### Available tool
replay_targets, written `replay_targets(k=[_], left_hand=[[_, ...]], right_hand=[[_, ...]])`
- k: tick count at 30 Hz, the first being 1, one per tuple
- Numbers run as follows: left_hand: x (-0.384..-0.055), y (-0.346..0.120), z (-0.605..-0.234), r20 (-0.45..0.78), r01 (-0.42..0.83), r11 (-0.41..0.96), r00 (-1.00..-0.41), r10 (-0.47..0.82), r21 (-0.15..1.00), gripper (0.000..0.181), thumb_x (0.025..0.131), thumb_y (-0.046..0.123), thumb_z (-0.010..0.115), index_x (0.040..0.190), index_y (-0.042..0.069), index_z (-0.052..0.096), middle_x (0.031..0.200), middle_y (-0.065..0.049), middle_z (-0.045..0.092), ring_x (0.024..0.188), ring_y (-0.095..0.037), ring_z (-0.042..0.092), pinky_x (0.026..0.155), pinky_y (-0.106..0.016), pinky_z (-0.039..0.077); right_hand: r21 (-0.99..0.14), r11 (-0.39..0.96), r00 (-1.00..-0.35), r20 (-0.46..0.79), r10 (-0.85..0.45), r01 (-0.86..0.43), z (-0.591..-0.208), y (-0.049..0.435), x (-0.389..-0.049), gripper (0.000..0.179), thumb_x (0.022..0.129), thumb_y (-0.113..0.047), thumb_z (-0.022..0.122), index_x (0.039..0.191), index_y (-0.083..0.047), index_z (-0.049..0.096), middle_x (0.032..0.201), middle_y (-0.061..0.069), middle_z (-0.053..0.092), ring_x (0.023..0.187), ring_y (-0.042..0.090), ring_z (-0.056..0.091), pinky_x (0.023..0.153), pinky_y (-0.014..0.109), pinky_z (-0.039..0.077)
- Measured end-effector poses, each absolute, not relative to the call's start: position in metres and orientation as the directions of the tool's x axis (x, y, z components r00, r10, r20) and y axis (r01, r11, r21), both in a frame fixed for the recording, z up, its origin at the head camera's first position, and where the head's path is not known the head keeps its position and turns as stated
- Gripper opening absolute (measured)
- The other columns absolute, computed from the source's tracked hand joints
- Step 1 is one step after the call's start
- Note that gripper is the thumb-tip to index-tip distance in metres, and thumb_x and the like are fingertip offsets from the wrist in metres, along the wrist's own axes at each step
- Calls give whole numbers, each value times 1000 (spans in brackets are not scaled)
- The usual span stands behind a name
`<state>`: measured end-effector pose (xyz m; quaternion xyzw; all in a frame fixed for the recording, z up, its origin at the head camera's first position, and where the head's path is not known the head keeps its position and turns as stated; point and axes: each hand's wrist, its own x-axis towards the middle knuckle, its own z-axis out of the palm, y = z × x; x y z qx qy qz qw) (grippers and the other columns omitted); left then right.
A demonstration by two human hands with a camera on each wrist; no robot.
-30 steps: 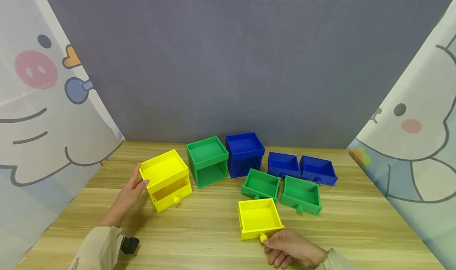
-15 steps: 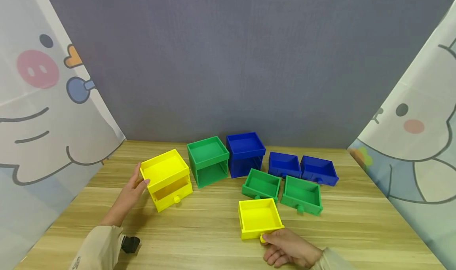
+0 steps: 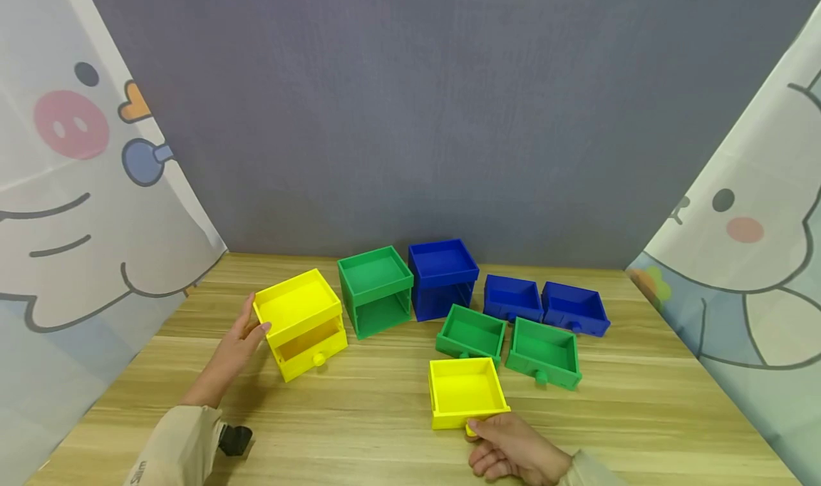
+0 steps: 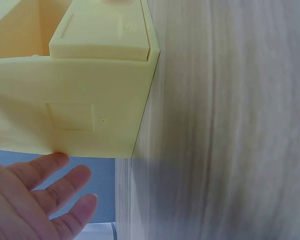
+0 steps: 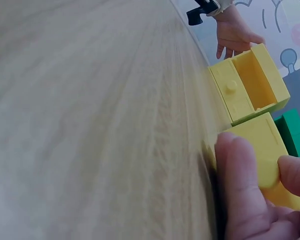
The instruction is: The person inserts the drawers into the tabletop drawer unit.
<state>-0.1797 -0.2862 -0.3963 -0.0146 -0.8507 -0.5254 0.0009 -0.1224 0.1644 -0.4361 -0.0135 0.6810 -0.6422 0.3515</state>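
Note:
In the head view my left hand (image 3: 234, 343) rests against the left side of a yellow drawer cabinet (image 3: 296, 304), its thumb at the top front corner. The left wrist view shows that hand's fingertips (image 4: 60, 156) at the cabinet's edge, the fingers loosely extended. The cabinet has one drawer (image 3: 314, 354) in its lower slot, while the upper slot stands vacant. At the front middle, my right hand (image 3: 516, 449) pinches the round knob of a loose yellow drawer (image 3: 467, 386) between thumb and fingers. Those fingers mostly hide the knob.
Behind stand a green cabinet (image 3: 375, 276) and a blue cabinet (image 3: 442, 261), both with open fronts. Two green drawers (image 3: 471, 331) and two blue drawers (image 3: 512, 297) lie to the right on the wooden table (image 3: 359, 429). A grey wall (image 3: 410, 115) rises behind.
My right hand has shifted slightly left at the knob, and the yellow drawer has barely turned with it. My left hand and the yellow cabinet keep their places.

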Motion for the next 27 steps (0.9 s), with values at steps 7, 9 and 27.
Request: replay_targets(k=[7, 9, 27], left_hand=[[-180, -286, -396, 3, 12, 445, -1000, 21, 896, 73, 105, 26, 37, 150, 16, -20, 145, -43, 14, 132, -57, 20, 102, -66, 19], [-180, -286, -396, 4, 13, 438, -1000, 20, 899, 73, 105, 25, 37, 150, 16, -20, 145, -43, 13, 132, -57, 19, 103, -66, 19], [-178, -287, -396, 19, 31, 445, -999, 31, 895, 73, 105, 25, 36, 150, 14, -20, 144, -45, 13, 131, -59, 19, 101, -68, 20]], right_hand=[[-900, 124, -782, -426, -456, 418, -439, 162, -123, 27, 101, -23, 51, 94, 1, 61, 73, 0, 66, 63, 6, 63, 60, 19, 52], [-904, 119, -788, -417, -453, 410, -440, 162, -123, 26, 100, -22, 51, 94, 1, 62, 73, 0, 66, 63, 6, 63, 60, 18, 52], [-928, 106, -831, -368, -417, 357, -437, 150, -120, 28, 98, -17, 53, 89, 7, 65, 75, 2, 68, 63, 6, 63, 62, 21, 53]])
